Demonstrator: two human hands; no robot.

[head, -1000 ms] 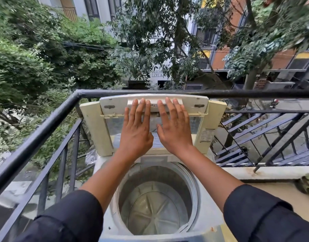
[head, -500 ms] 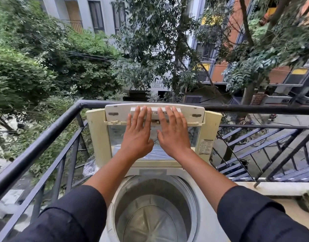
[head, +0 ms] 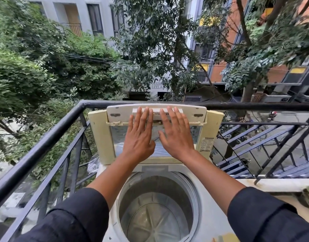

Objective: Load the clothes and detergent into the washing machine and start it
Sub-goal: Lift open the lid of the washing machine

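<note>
While the black railing (head: 45,142) wraps round the balcony, the washing machine (head: 207,203) sits right up against it, top open and its drum (head: 155,206) bare, no clothes in there. Its lid (head: 101,137) stands folded upright at the back. Both hands are flat on it, fingers straight and spread: left hand (head: 139,137) beside right hand (head: 176,136), gripping nothing.

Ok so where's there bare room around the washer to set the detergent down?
Bare top deck right of the drum, and the ledge under the railing. The raised lid is crowded, with the left hand and right hand flat on it.
</note>
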